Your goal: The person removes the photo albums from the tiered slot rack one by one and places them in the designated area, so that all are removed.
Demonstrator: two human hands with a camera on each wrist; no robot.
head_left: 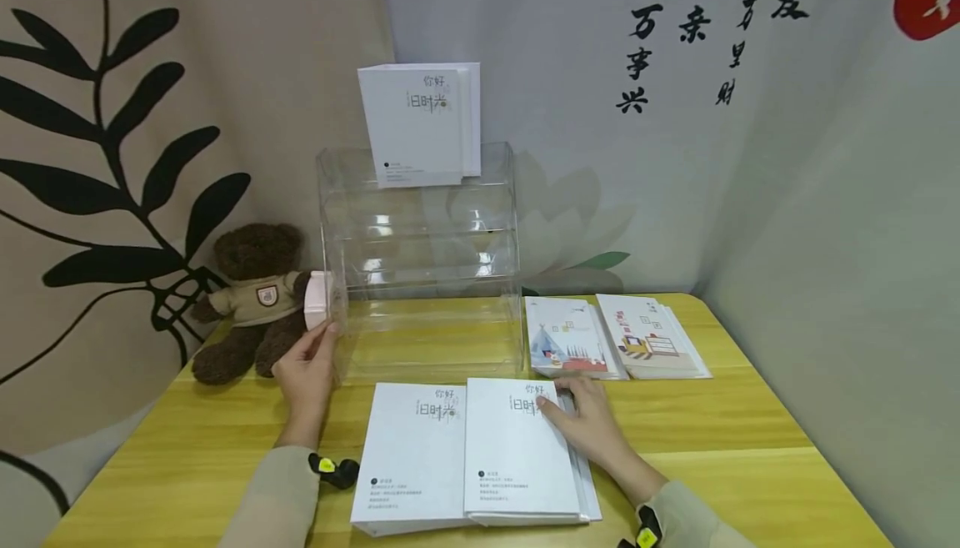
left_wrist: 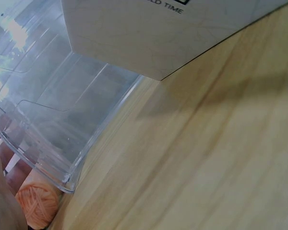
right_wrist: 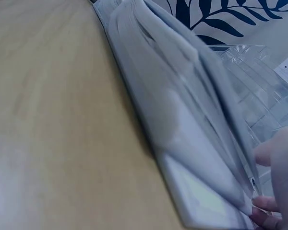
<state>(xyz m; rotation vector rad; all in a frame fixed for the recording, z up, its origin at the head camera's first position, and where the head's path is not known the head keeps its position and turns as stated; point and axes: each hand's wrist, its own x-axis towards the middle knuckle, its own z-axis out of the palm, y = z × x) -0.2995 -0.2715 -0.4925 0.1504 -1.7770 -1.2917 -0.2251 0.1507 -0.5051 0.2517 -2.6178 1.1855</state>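
Note:
A tiered clear plastic display rack [head_left: 431,281] stands on the table. My left hand [head_left: 306,369] grips its lower left side edge, with fingers behind the plastic in the left wrist view. In front of the rack lie two thick white booklets side by side, the left booklet [head_left: 411,456] and the right booklet [head_left: 521,456]. My right hand [head_left: 588,424] holds the right booklet by its upper right corner, thumb on the cover and fingers at the page edge. In the right wrist view its pages [right_wrist: 182,124] fan slightly apart.
Another white booklet [head_left: 416,127] stands in the rack's top tier. Two illustrated booklets, one with a tent [head_left: 566,335] and one with a bed [head_left: 647,335], lie right of the rack. A brown teddy bear [head_left: 258,302], a pink object [head_left: 317,299] and orange yarn [left_wrist: 37,203] are at left.

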